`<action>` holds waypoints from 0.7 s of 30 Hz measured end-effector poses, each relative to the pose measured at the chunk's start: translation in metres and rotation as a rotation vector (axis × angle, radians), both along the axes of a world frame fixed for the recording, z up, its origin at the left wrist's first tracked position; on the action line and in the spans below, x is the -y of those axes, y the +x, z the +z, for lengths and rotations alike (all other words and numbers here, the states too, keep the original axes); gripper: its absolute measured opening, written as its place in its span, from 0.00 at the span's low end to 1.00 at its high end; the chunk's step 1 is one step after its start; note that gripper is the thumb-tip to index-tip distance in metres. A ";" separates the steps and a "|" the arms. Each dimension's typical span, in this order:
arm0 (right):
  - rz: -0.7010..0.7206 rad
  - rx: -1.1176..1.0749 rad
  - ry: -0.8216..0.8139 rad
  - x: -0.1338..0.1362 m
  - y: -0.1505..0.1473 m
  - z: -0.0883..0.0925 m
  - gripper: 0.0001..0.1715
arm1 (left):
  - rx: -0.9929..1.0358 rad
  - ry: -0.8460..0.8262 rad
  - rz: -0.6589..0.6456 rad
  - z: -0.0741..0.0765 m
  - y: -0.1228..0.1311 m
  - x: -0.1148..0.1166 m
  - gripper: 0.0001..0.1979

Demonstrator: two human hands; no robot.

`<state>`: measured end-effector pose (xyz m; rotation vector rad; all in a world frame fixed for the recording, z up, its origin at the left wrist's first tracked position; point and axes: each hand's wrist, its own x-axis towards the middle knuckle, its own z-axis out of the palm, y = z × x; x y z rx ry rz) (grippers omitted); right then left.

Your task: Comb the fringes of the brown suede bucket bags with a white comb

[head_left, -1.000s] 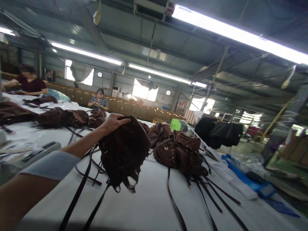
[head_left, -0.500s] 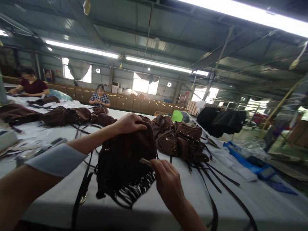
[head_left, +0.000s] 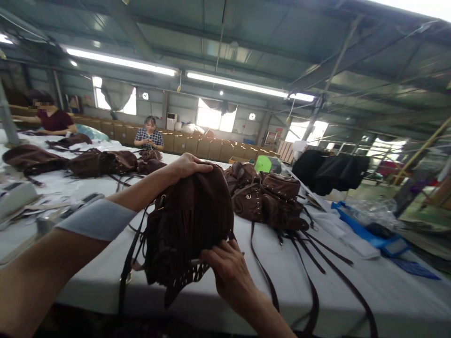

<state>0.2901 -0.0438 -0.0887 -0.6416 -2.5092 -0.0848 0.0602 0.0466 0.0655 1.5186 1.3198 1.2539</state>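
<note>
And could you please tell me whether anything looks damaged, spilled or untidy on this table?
Nothing looks plainly damaged or spilled. Slightly untidy: right of the held bag, loose straps trail across the table from the piled bags rather than lying gathered.

Piled bags (head_left: 269, 199) lie on the table (head_left: 282, 267) right of the backpack (head_left: 197, 211)

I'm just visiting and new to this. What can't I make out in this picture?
All in the head view:
The inside of the brown bag: hidden by its outer cloth.
The left hand: some fingers hidden behind the bag.
The pale thing at the right hand: mostly covered by fingers.
The ceiling lamp, upper right: cut off by the top edge.
The wall poster: writing too small.
</note>
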 end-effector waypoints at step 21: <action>-0.025 0.130 0.128 -0.013 -0.023 0.057 0.14 | -0.072 0.148 0.011 -0.003 0.004 -0.020 0.22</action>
